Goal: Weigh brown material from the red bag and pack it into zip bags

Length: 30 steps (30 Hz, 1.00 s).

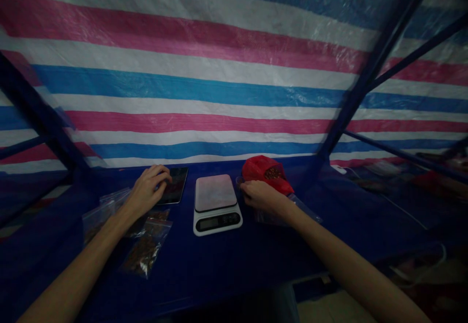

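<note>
My left hand (149, 186) is by the left edge of a dark tablet (177, 184), its fingers loosely curved, a gap between thumb and fingertips, and nothing visible in them. Below it lie several clear zip bags (144, 252) with brown bits inside. My right hand (261, 194) is closed at the right side of a white kitchen scale (215, 201). At its fingertips shows a small clear round-edged object (239, 180), too dim to name. Just behind that hand, a red bag (254, 167) stands open with small brown pieces (274, 172) in it. The scale's plate bears nothing.
Clear plastic bags (307, 208) lie under and beside my right forearm. The blue tabletop (219, 269) ends near my body. Blue metal posts (351, 94) rise at both sides, before a striped plastic sheet (204, 89). A white cable (405, 211) runs on the right.
</note>
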Motion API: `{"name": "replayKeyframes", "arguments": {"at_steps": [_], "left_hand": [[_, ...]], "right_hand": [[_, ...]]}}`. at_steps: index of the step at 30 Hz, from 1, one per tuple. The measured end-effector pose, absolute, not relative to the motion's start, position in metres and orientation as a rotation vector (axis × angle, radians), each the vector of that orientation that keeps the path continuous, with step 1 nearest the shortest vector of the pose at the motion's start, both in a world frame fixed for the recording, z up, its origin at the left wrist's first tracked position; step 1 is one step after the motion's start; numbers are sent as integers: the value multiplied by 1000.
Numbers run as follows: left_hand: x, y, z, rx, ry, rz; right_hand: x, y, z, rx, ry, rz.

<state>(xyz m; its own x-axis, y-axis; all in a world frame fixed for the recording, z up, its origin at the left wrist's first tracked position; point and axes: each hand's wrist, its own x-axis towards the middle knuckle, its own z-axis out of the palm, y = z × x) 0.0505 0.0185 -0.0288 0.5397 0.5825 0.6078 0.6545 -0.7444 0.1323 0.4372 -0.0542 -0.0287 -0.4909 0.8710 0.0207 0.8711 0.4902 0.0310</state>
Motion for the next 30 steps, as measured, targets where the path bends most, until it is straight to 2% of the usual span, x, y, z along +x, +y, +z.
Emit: {"name": "replayKeyframes", "arguments": {"at_steps": [9, 16, 20, 24, 30], "left_hand": [[53, 19, -29, -2744, -1049, -1091], [46, 21, -26, -2670, -1059, -1005], [47, 22, -24, -2651, -1011, -986], [51, 20, -24, -2658, -986, -956], [53, 17, -24, -2651, -913, -973]], "right_hand": [[429, -57, -33, -1595, -2731, -170], [446, -46, -15, -1406, -2443, 188], [451, -33, -16, -1362, -2152, 200], [451, -28, -19, -1351, -2155, 251], [506, -28, 11, -1391, -1774, 17]]}}
